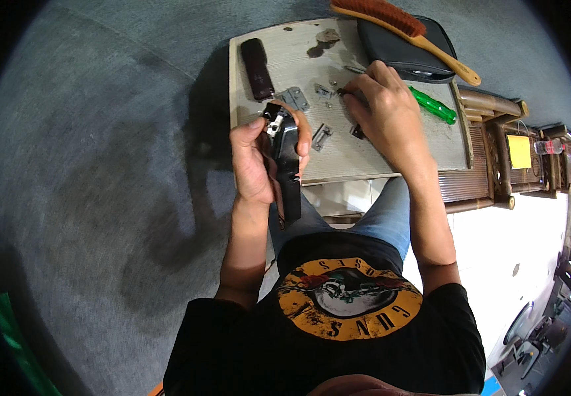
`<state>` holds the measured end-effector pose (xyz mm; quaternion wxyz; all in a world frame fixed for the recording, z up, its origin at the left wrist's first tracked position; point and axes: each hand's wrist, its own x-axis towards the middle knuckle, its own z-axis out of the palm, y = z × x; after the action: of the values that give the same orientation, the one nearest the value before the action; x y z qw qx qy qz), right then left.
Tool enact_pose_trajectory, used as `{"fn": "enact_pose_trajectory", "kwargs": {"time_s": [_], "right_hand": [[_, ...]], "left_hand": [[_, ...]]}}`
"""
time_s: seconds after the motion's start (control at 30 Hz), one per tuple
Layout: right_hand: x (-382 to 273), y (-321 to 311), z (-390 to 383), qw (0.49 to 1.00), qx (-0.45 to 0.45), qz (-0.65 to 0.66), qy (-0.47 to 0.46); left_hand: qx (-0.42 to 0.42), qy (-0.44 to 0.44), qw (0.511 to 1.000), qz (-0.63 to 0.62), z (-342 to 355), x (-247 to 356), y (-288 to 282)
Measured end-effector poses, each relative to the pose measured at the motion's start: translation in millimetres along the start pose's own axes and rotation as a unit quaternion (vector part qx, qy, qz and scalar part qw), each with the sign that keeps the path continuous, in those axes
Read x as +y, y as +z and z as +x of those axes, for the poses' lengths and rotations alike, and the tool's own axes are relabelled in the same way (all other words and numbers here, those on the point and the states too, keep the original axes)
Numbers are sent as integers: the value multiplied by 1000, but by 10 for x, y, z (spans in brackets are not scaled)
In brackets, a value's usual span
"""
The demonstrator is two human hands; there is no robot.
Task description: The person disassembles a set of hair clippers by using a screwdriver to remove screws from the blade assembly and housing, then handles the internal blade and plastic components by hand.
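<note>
Bench-top handling of a black device (287, 152), which stands left of centre in the frame, tilted in the left hand (252, 162). I see that hand wrapped around the body, thumb on one side and fingers on the other, with pale fittings (273, 124) exposed at its upper end. The right hand (384, 102), above centre, bends its fingers down toward the tabletop (282, 49); a small dark piece (341, 92) lies at its fingertips, and I cannot tell whether anything is gripped.

For good handling, I would keep the left grip firm but clear of the fittings, hold the exposed end uppermost so that nothing slips out, and bring the right fingertips straight down on one piece at a time.

Surroundings: a flat metal plate (295, 99) lies just beyond the device, with a small bracket (322, 136) to its lower right. A dark elongated case (257, 69) occupies the tabletop's upper left. At upper right, a wooden-handled brush (440, 58) rests across a black pouch (398, 56).

Obstructions: a green tool handle (434, 105) emerges beside the right hand and, I judge, could roll if nudged. That hand also hides part of the tabletop from me.
</note>
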<state>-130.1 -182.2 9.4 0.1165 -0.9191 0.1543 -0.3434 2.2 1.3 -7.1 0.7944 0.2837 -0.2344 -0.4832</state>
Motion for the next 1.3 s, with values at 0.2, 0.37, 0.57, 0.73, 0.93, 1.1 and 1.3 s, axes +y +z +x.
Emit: {"fn": "enact_pose_trajectory", "kwargs": {"time_s": [0.2,0.37,0.57,0.73,0.93,1.1,1.3], "right_hand": [[-241,-94,-58,974,52,206,73],[-405,36,-233,911,94,394,77],[-396,77,-290,874,100,474,39],[-410,47,-316,880,86,465,42],[-384,22,-306,897,81,435,7],[-403,21,-305,905,72,420,12],[-403,61,-283,909,92,406,-5]], "left_hand": [[17,-7,1000,12,-24,-7,-15],[66,11,994,84,-28,-50,79],[60,6,982,177,-95,-60,102],[53,19,978,201,-95,-89,149],[60,21,974,220,-90,-63,117],[76,35,974,212,-87,-94,143],[68,31,973,218,-82,-83,122]]}}
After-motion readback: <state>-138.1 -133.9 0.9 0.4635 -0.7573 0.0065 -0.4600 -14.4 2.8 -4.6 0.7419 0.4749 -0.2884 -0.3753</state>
